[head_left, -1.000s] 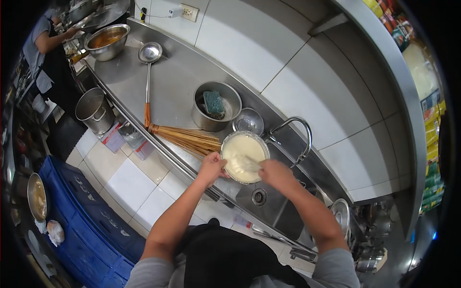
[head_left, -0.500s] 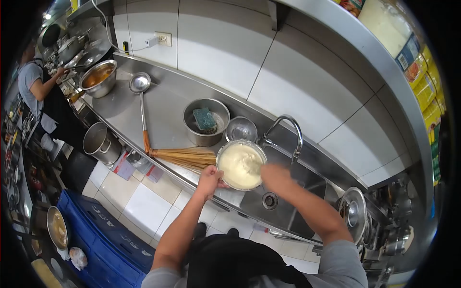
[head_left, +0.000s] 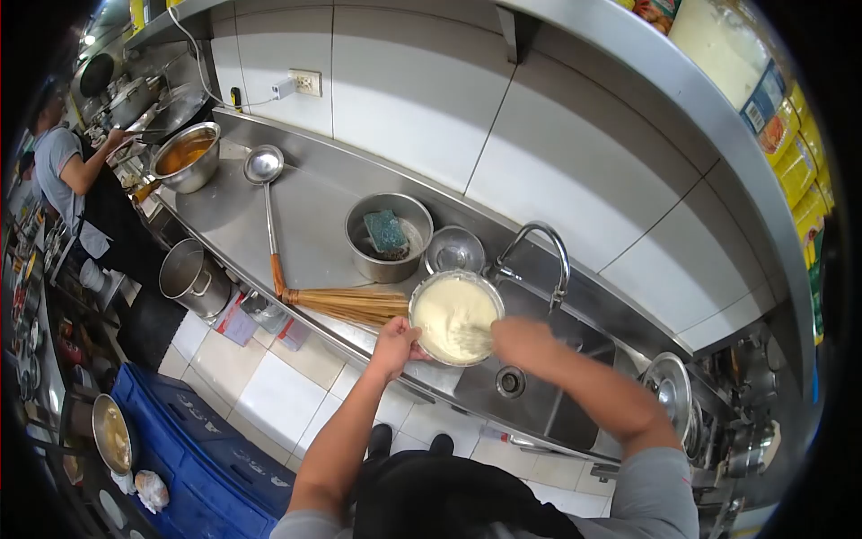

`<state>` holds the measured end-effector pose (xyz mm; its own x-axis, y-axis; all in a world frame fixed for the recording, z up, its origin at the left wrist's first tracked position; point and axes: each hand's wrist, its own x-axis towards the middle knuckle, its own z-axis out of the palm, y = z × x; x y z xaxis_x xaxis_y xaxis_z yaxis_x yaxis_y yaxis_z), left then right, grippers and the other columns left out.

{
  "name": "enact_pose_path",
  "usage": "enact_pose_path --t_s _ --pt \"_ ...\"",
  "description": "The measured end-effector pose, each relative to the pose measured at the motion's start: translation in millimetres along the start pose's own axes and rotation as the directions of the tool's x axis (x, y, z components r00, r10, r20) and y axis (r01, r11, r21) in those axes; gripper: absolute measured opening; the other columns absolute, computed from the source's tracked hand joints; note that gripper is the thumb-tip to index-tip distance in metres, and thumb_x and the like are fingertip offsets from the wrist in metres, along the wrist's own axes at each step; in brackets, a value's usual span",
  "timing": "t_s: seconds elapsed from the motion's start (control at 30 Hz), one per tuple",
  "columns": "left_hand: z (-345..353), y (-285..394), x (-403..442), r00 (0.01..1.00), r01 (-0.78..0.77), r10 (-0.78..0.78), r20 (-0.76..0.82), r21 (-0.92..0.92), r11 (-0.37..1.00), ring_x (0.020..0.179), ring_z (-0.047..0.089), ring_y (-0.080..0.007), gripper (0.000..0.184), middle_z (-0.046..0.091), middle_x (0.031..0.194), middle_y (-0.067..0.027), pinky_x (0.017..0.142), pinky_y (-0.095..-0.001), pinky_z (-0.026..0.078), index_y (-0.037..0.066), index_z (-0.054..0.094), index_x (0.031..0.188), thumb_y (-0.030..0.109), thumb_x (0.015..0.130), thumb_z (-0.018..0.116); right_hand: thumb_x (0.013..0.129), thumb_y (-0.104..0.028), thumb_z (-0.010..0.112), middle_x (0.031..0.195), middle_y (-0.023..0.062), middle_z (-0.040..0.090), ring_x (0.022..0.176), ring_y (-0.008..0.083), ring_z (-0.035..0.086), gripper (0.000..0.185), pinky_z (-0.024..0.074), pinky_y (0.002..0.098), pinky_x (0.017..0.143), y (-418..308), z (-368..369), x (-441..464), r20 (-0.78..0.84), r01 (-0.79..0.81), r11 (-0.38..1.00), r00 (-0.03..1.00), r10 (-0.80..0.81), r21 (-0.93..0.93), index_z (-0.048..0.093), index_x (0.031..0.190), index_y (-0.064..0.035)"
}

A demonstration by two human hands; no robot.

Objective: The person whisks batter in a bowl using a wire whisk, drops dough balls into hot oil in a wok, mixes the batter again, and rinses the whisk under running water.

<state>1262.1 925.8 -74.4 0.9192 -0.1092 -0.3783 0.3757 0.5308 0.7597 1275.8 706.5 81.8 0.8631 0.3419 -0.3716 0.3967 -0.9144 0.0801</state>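
A round bowl of pale yellow batter (head_left: 449,310) is at the counter's front edge beside the sink. My left hand (head_left: 396,349) grips its near left rim, thumb on top. My right hand (head_left: 523,343) is closed at the bowl's right side, on a whisk (head_left: 472,339) whose blurred wires dip into the batter. Behind the bowl are a small metal bowl (head_left: 454,251) and a metal pot (head_left: 366,261) holding a green scouring pad (head_left: 385,232). A bundle of thin sticks (head_left: 350,304) lies left of my left hand.
Right of the bowl are a faucet (head_left: 561,260) and a sink (head_left: 571,409). Further left lie a ladle (head_left: 264,165) and a bowl of orange liquid (head_left: 187,158). A person (head_left: 72,166) stands at the far left. Blue crates (head_left: 193,449) are on the lower left.
The whisk and batter surface have shifted within the bowl as my right hand moves. My left hand keeps its hold on the rim. The camera view has turned and shifted.
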Motion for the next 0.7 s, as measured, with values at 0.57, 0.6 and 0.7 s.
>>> enact_pose_path --t_s 0.57,0.6,0.7 --pt "-3.0 11.2 11.3 0.995 0.020 -0.033 0.089 0.142 0.990 0.053 0.061 -0.0165 0.011 0.055 0.069 -0.0085 0.051 -0.0332 0.060 0.003 0.044 0.082 0.000 0.087 0.053 0.081 -0.009 0.061 0.092 0.0132 0.073 0.089 0.0286 0.072 0.018 0.0578 0.0405 0.069 -65.6 -79.3 73.0 0.105 0.249 0.843 0.968 -0.227 -0.476 0.075 0.092 -0.0063" --pt "-3.0 9.9 11.0 0.996 0.020 -0.032 0.087 0.134 0.991 0.053 0.061 -0.0165 0.011 0.055 0.069 -0.0085 0.051 -0.0332 0.060 0.003 0.044 0.082 0.000 0.087 0.053 0.081 -0.009 0.061 0.092 0.0132 0.073 0.089 0.0286 0.072 0.018 0.0578 0.0405 0.069 -58.2 -78.5 79.1 0.110 0.254 0.839 0.967 -0.229 -0.481 0.075 0.092 -0.0063" --pt "-2.6 8.7 13.3 0.997 0.013 -0.023 0.078 0.126 0.992 0.052 0.061 -0.0173 0.012 0.056 0.070 -0.0090 0.050 -0.0330 0.060 0.003 0.043 0.082 0.000 0.087 0.054 0.080 -0.012 0.065 0.095 0.0129 0.074 0.091 0.0274 0.072 0.020 0.0576 0.0416 0.070 -24.7 -80.1 93.9 0.045 0.054 0.913 0.998 -0.039 -0.405 0.075 0.096 -0.0076"
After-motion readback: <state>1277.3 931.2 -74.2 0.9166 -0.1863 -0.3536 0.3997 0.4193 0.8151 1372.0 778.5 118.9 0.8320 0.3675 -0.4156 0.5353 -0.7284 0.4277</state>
